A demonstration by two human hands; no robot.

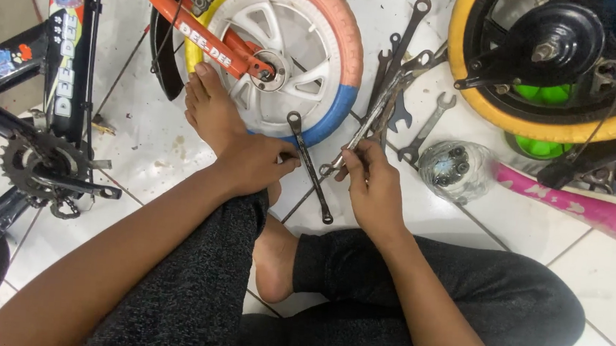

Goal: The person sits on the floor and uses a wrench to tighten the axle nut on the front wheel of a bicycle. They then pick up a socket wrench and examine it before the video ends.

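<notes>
From the head view I see my right hand point(373, 184) pinched shut on the lower end of a long silver spanner point(368, 123), whose far end runs up and away from that grip into the loose pile of spanners point(399, 79) on the tiled floor point(518, 228). My left hand point(255, 164) rests over my bare foot, its fingertips closed lightly on the shaft of a dark ring spanner point(309, 166) that lies flat between the two grips, one ring just above the left fingertips, the other ring down towards my legs. The risk I judge first is snagging: the silver spanner's far end sits tangled among the others, so a pull could drag several along and scatter them against the small white bicycle wheel point(287, 50) just beyond. The left hold looks shallow (fingertips only), so the dark spanner could slip and drop on my foot. A clear bag of nuts point(454, 169), right of the right grip, could get knocked aside too.
</notes>
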